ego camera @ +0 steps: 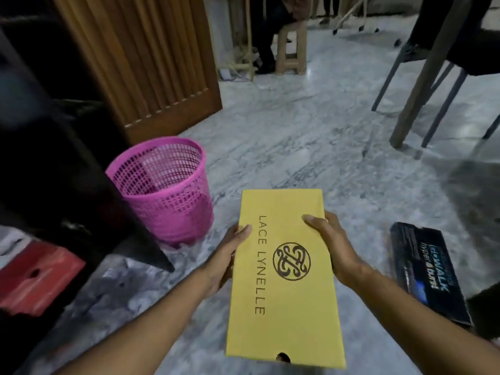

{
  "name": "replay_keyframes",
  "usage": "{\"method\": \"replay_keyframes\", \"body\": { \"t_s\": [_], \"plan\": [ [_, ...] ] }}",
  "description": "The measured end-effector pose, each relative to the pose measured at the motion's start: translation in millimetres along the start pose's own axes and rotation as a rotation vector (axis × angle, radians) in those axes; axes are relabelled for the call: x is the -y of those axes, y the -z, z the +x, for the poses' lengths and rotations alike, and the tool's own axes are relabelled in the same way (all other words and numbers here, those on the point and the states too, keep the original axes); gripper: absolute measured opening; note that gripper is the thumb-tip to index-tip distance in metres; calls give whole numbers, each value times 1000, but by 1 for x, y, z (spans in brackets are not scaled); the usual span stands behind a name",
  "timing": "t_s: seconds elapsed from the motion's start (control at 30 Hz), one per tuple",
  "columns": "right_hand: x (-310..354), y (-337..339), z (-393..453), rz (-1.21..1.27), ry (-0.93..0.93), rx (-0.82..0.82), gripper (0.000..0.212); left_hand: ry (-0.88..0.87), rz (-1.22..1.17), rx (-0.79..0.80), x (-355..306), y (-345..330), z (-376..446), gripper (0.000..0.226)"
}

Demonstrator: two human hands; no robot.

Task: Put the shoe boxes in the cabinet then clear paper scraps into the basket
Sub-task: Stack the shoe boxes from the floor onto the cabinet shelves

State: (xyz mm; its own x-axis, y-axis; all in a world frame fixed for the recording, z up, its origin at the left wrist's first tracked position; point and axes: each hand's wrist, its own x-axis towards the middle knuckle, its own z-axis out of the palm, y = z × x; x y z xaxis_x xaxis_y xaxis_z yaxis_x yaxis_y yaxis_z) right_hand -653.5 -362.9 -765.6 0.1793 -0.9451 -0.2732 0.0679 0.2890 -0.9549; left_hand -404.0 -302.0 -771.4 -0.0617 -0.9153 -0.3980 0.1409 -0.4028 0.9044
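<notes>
A yellow shoe box (286, 307) printed "LACE LYNELLE" is held above the marble floor, long side pointing away from me. My left hand (230, 255) grips its left edge and my right hand (330, 244) grips its right edge, thumbs on the lid. A dark blue shoe box (427, 274) lies on the floor at the right. A red shoe box (35, 277) sits low at the left inside the dark cabinet (54, 158). The pink mesh basket (162, 185) stands on the floor beside the cabinet. I see no paper scraps.
The cabinet's wooden slatted door (151, 63) stands open behind the basket. Chair and table legs (422, 85) stand at the right back. A person sits on a stool (292, 50) far behind. Grey marble floor (297, 147) stretches ahead.
</notes>
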Motion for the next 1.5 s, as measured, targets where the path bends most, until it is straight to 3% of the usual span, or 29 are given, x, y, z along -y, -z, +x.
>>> {"method": "replay_keyframes", "body": {
  "t_s": [0.2, 0.43, 0.63, 0.7, 0.8, 0.9, 1.03, 1.1, 1.17, 1.23, 1.33, 1.5],
  "plan": [
    [50, -130, -34, 4, 95, 278, 73, -291, 42, -304, -40, 86, -90, 60],
    [89, -255, -92, -80, 168, 609, 53, -430, -98, -479, -67, 186, -207, 80],
    [106, -319, -114, -211, 171, 954, 106, -613, -203, -660, -137, 256, -285, 98],
    [110, -337, -119, -178, 171, 1016, 111, -654, -182, -835, -175, 271, -302, 75],
    [131, -373, -125, -63, 203, 1007, 85, -618, -148, -1009, -226, 294, -319, 43],
    [166, -418, -121, 75, 162, 901, 50, -552, -156, -1088, -257, 303, -334, 55],
    [211, -481, -108, 59, 107, 859, 17, -522, -228, -1004, -268, 311, -342, 85],
    [229, -512, -100, 16, 115, 835, 19, -577, -181, -1040, -266, 320, -338, 90],
    [241, -543, -90, -14, 110, 818, 21, -654, -123, -1095, -267, 323, -335, 67],
    [247, -573, -75, -32, 70, 783, 43, -689, -92, -1120, -265, 330, -330, 55],
    [246, -615, -56, -38, 22, 729, 64, -677, -62, -1168, -261, 350, -321, 71],
    [239, -662, -27, -136, 55, 636, 101, -643, 194, -1416, -261, 384, -307, 57]
  ]
}}
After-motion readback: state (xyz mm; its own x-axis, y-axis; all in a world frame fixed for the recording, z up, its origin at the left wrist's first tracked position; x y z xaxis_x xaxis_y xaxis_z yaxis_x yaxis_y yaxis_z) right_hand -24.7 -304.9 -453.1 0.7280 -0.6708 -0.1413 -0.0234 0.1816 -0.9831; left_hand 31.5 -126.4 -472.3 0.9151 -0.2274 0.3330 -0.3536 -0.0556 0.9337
